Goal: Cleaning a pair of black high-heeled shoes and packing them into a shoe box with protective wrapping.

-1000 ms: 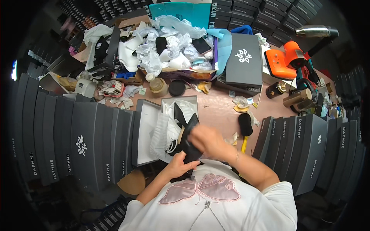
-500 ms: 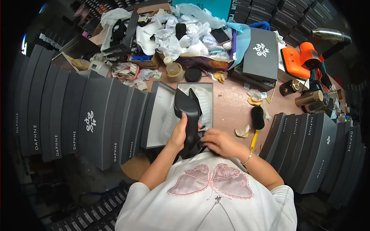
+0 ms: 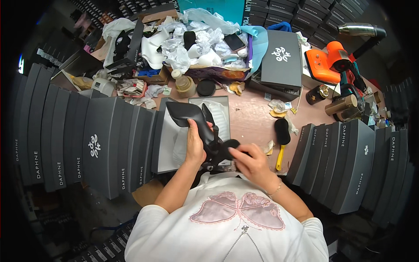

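Note:
My left hand (image 3: 195, 146) grips a pair of black pointed shoes (image 3: 187, 114), its thumb lying along the nearer one. Their toes point away and to the left, and the second shoe shows only in part behind the first. In my right hand (image 3: 255, 165) a black rounded pad (image 3: 228, 148) is pinched by its edge. It lies against the rear end of the shoes, close to my body; its exact kind is unclear. Beneath the shoes is an open grey shoe box (image 3: 163, 146) with white tissue paper (image 3: 217, 114) inside.
Dark shoe boxes stand in rows at left (image 3: 102, 148) and right (image 3: 345, 161). A black brush with a yellow handle (image 3: 280, 158) lies right of the box. Beyond are a bottle (image 3: 185, 86), a black round item (image 3: 206, 87), a bin of crumpled wrapping (image 3: 209, 48) and an orange device (image 3: 322, 67).
The shoes have tilted, their toes swinging to the left. My right hand has come slightly right and lower, and the black pad between its fingers now shows clearly.

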### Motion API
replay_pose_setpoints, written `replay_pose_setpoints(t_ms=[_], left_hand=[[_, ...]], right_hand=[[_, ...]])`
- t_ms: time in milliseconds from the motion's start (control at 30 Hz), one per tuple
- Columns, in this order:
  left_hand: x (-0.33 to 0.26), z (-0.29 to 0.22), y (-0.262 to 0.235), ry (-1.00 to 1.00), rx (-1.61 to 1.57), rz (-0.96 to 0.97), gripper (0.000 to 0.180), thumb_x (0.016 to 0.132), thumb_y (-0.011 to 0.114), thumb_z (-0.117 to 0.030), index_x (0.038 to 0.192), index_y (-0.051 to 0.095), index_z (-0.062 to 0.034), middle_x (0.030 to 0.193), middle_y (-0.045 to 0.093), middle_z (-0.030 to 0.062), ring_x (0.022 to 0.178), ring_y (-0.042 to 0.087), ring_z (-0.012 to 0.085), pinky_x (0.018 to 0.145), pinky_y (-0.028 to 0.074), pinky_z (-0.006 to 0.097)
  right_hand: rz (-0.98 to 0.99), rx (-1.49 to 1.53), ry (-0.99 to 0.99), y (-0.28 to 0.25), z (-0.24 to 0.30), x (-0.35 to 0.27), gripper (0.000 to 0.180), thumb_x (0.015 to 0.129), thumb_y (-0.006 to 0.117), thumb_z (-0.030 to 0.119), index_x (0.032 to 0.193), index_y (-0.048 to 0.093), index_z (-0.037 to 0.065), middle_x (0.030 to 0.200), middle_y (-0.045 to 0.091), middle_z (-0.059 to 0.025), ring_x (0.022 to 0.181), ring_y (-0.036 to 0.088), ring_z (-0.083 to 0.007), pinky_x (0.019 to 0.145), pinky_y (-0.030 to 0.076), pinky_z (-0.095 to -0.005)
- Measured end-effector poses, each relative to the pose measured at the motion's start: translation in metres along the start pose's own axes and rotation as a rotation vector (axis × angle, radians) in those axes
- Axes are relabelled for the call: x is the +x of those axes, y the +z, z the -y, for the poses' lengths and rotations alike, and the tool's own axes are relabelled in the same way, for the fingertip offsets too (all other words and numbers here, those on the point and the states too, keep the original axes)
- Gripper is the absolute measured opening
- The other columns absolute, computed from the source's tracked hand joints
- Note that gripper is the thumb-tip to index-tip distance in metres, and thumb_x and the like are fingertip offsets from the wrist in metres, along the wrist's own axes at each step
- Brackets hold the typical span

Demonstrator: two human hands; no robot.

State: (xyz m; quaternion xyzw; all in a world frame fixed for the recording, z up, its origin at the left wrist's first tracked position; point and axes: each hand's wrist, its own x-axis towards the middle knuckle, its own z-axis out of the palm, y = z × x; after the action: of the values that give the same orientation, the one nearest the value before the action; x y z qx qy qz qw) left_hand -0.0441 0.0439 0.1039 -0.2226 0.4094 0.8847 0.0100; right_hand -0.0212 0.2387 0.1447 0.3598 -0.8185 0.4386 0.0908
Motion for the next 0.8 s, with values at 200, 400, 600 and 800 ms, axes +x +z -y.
replay_pose_setpoints(t_ms=[200,400,600,800], left_hand=[[-0.004,0.004,0.014,0.138,0.141,-0.050,0.061,0.097,0.032,-0.060,0.093,0.055,-0.0033,0.078,0.056,0.0049,0.071,0.057,0.0127,0.067,0.050,0.027],[-0.007,0.012,0.034,0.115,0.058,-0.050,0.061,0.097,0.032,-0.059,0.093,0.055,-0.0027,0.084,0.057,0.0070,0.070,0.061,0.0166,0.066,0.052,0.029],[0.014,-0.011,0.021,-0.043,-0.284,0.047,0.071,0.090,0.036,-0.069,0.090,0.060,-0.0021,0.067,0.062,0.0098,0.065,0.064,0.0216,0.057,0.055,0.030],[0.001,0.000,0.015,0.193,-0.221,0.077,0.042,0.083,0.070,-0.046,0.101,0.055,-0.0104,0.075,0.058,0.0019,0.065,0.061,0.0138,0.059,0.052,0.027]], right_hand=[[0.045,-0.040,0.133,-0.002,-0.031,-0.029,0.036,0.070,0.069,0.000,0.105,0.067,0.008,0.093,0.059,-0.0073,0.084,0.058,-0.0259,0.073,0.047,-0.0365],[-0.004,0.069,-0.052,-0.006,-0.021,0.026,0.035,0.074,0.068,0.002,0.108,0.065,0.008,0.097,0.056,-0.0076,0.085,0.055,-0.0268,0.073,0.045,-0.0353],[0.213,0.211,0.273,-0.013,-0.078,-0.037,0.033,0.077,0.068,0.006,0.111,0.065,0.006,0.105,0.057,-0.0136,0.098,0.057,-0.0311,0.085,0.047,-0.0362],[0.093,0.000,0.343,-0.020,-0.121,-0.024,0.057,0.084,0.069,0.024,0.132,0.048,0.001,0.134,0.049,-0.0214,0.115,0.054,-0.0350,0.097,0.043,-0.0411]])
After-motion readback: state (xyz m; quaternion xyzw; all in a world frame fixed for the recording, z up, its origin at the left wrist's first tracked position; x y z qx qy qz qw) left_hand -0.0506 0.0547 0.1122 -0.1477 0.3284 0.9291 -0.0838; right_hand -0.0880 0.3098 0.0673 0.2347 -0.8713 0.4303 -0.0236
